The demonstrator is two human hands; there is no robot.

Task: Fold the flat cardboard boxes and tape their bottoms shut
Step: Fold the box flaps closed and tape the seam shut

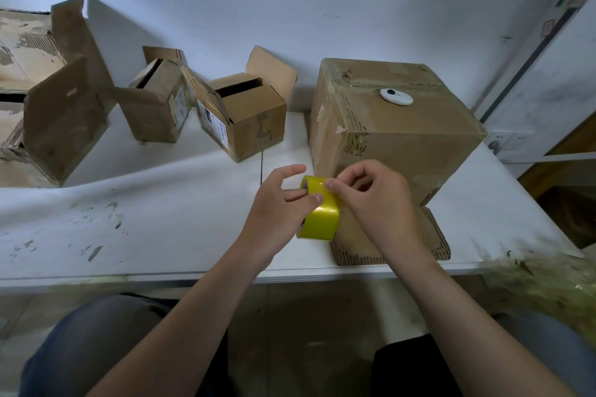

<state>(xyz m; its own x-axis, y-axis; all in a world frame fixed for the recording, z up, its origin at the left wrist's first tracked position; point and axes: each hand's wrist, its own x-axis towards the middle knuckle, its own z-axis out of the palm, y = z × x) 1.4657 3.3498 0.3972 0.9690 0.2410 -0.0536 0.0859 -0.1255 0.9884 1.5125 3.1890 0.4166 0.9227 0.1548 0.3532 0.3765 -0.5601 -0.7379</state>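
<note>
My 2 forearms (200, 316) lead to my left hand (280, 203), curled round the yellow tape roll (321, 219), and my right hand (371, 200), pinching its top for the loose end, which I judge must peel free before taping the big box (396, 126) just beyond my fingers.

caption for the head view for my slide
The left hand holds a yellow tape roll while the right hand picks at its end, beside a large cardboard box.
</note>
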